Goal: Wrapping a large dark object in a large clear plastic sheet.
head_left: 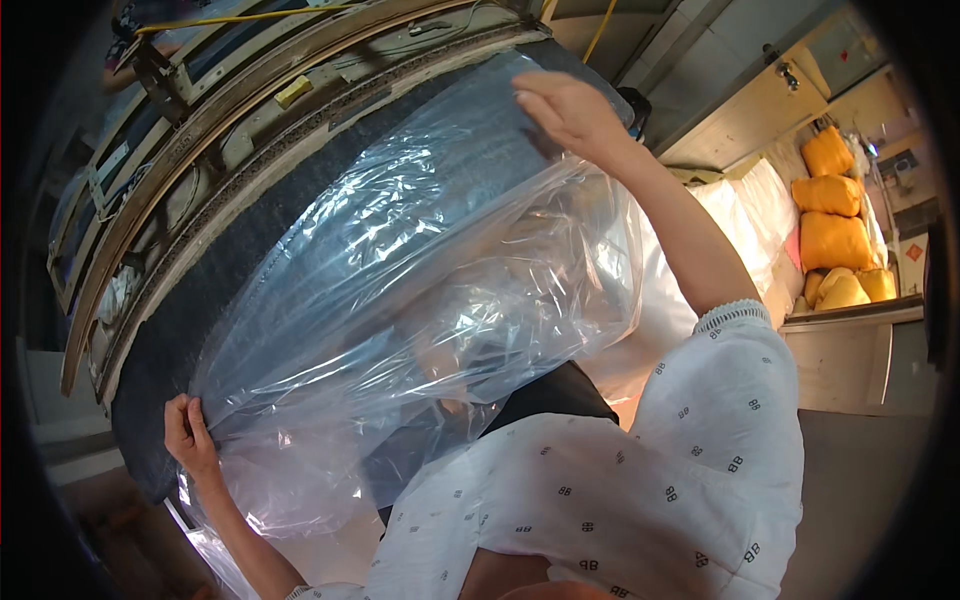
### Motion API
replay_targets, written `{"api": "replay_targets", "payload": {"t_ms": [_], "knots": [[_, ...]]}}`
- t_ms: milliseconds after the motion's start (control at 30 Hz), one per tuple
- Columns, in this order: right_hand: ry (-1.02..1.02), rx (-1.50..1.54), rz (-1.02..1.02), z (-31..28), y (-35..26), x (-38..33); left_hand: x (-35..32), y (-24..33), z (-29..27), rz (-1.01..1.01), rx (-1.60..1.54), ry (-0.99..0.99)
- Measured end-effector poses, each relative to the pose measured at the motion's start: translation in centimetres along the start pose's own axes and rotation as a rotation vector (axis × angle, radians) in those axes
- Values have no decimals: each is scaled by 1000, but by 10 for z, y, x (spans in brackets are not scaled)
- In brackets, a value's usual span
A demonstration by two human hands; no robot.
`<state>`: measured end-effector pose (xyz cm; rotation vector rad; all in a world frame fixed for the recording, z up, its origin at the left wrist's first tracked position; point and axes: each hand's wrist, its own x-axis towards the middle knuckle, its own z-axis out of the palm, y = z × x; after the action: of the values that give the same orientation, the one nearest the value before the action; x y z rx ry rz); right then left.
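Observation:
A large clear plastic sheet (400,230), wrinkled and shiny, spreads over a dark worktop and hangs down over its near edge in front of my body. At the near left corner my left hand (190,435) is closed, pinching the sheet's edge between thumb and fingers. My right hand (570,110) is stretched to the far right end of the worktop. Its fingers are curled in at the sheet, slightly blurred, and their tips are partly hidden. Between the hands the plastic lies in long diagonal folds. My legs show dimly through the hanging part.
Along the far side of the dark worktop (150,400) runs a long curved machine frame (220,95) with rails, cables and a small yellow block (293,92). Orange bundles (836,240) are stacked at the right, near white sacks (745,215). A person's arm (120,75) shows at the far left.

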<state>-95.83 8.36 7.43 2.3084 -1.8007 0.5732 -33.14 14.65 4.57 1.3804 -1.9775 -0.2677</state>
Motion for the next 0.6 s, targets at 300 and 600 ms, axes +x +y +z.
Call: {"api": "replay_targets", "payload": {"t_ms": [300, 600], "knots": [[-131, -5, -25, 34, -69, -6, -43, -49, -60, 7, 252, 325], [20, 105, -155, 35, -62, 23, -120, 37, -112, 157, 859, 362]]}}
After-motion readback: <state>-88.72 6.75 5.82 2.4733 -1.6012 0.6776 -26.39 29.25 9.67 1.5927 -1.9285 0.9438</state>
